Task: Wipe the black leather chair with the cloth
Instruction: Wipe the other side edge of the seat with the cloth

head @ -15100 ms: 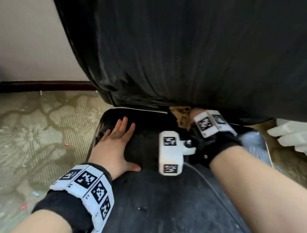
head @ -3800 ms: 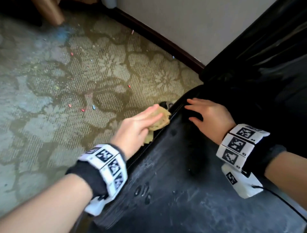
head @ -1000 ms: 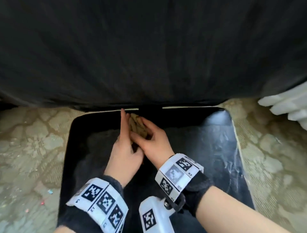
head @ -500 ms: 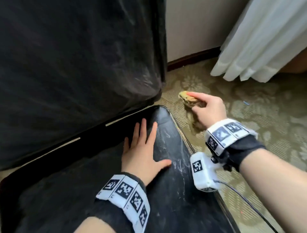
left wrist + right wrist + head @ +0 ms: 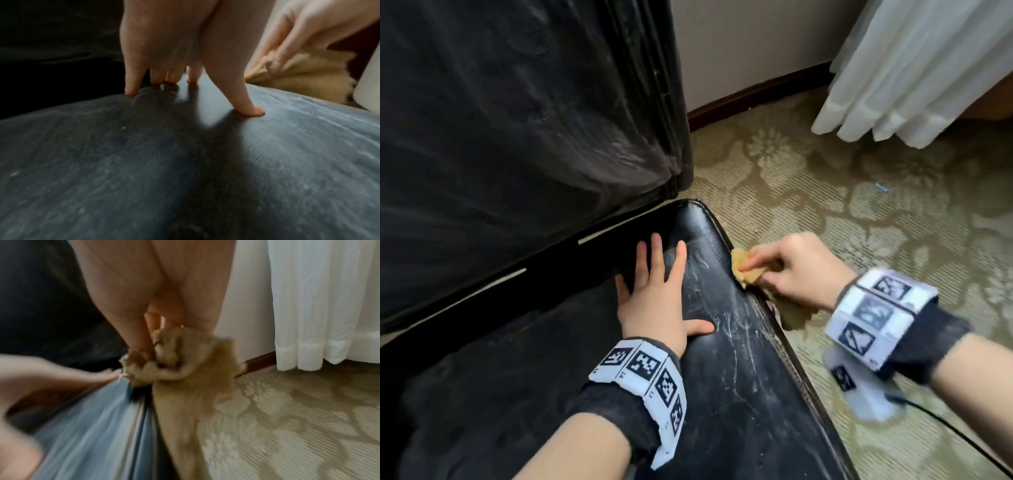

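The black leather chair [image 5: 736, 359] is standing on the patterned carpet [image 5: 859, 192] while the cloth [image 5: 745, 270], pinched in the right hand's [image 5: 796, 274] grip, is pressing against the seat's right edge, which runs lengthwise toward the backrest, and the left hand [image 5: 657, 305] is lying flat just beside it.

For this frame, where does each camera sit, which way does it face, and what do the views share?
Head: worn on the head, looking down at the black leather chair; both forearms show, left hand flat on the seat, right hand gripping the cloth at the seat's edge.
Left wrist: looks along the left hand, fingertips pressing the seat.
Right wrist: looks along the right hand at the cloth, carpet and curtain beyond.
Shared: all three show the cloth and the seat.
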### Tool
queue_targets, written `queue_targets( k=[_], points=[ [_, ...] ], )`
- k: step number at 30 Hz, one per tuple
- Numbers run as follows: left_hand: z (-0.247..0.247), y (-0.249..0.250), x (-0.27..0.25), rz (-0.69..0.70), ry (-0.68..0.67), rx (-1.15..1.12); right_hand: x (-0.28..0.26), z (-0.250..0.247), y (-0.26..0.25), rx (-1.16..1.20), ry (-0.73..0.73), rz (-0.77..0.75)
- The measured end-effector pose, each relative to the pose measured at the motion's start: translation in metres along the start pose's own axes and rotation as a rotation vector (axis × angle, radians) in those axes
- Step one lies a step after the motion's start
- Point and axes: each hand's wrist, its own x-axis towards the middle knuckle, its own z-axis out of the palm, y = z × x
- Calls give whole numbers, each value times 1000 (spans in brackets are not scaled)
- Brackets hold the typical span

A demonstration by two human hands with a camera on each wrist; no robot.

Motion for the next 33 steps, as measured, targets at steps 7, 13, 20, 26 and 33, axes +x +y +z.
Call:
queue_targets(
  k=[7,13,20,26,33],
  points=[
    [2,-5,-1,13,18,-16,58,21,-29,-17,249,-54],
    [5,-5,0,29,40,7,-27,38,14,-98,163,-213],
    [9,-7,-1,23,68,-26,19,-3,-6,1,171,-97],
    [8,-7,-1,30,57,-31,-18,36,11,-144,109,-147],
    [5,-3,-4,39,73,-37,-36,18,21,-14,142,-181]
  ],
)
